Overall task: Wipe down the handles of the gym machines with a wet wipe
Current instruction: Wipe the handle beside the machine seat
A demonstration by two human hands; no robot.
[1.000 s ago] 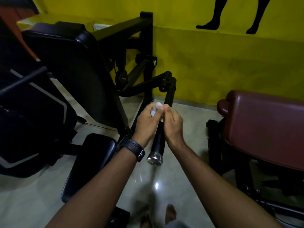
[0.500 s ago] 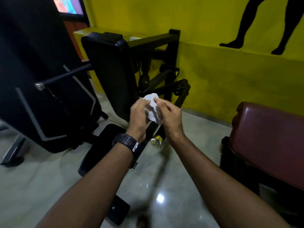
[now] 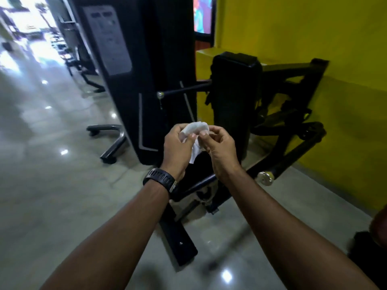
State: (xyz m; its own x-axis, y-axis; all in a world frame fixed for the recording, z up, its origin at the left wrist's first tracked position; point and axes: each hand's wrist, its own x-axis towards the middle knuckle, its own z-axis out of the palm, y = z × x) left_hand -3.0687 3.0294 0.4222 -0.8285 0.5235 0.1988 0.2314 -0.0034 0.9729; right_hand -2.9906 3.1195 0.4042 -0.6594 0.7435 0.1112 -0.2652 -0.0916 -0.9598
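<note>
A crumpled white wet wipe (image 3: 195, 130) is held in front of me between both hands, off any machine. My left hand (image 3: 178, 148), with a black watch on its wrist, grips the wipe's left side. My right hand (image 3: 219, 147) pinches its right edge with thumb and fingertips. The black handle with a chrome end cap (image 3: 265, 178) slants away at lower right, apart from my hands. A second thin black handle with a chrome tip (image 3: 160, 94) sticks out leftward beside the upright back pad (image 3: 232, 97).
A tall black weight-stack cover (image 3: 146, 80) stands straight ahead, its feet (image 3: 109, 141) spreading over the glossy grey floor. The yellow wall (image 3: 314, 38) runs along the right. The machine's base rail (image 3: 178, 237) lies between my forearms. More machines line the left aisle.
My hands came off the chrome-capped handle with the wipe and now work it in the air. My view swung left, so the handle shifted right and the maroon bench left the frame.
</note>
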